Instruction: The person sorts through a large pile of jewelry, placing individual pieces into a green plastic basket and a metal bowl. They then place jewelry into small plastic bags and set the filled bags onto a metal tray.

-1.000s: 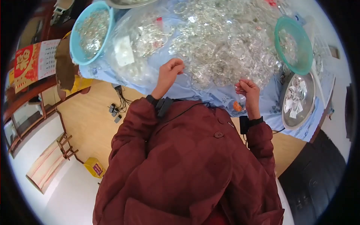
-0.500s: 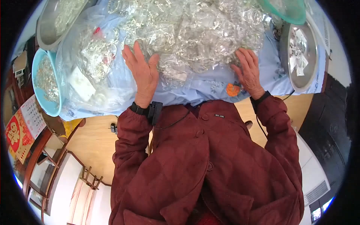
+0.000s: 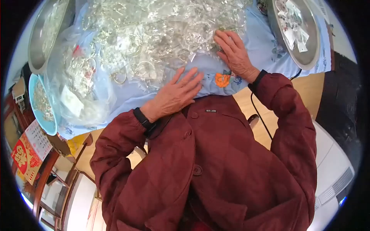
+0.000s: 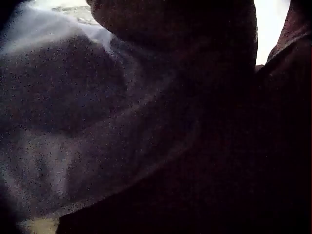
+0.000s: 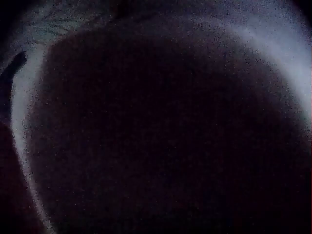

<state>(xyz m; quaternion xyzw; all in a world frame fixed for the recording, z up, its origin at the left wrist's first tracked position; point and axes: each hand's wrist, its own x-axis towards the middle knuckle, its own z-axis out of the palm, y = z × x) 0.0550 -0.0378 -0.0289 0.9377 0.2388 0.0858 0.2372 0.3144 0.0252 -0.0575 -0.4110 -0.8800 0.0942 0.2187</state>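
A broad heap of clear plastic packets [image 3: 162, 42] with shiny silvery pieces inside covers much of the blue cloth [image 3: 256, 36]. In the head view my left hand [image 3: 173, 94] lies palm down over the cloth near the table's front edge, fingers extended toward the right, just below the heap. My right hand [image 3: 236, 54] is palm down at the heap's right front edge, its fingertips over the packets. Nothing shows gripped in either hand. Both wrist views are very dark; the left one shows mostly shadowed cloth [image 4: 58, 97].
A large clear bag [image 3: 90, 92] of silvery pieces lies left, beside a light blue basin [image 3: 54, 111]. Steel basins stand at far left [image 3: 34, 61] and right [image 3: 317, 46], the right one holding white tags. An orange flower shape [image 3: 222, 79] shows on the cloth between the hands.
Both hands had bent fingers a second ago and now lie with fingers extended. The left hand has come off the heap's left side toward the front edge. The head view has shifted.
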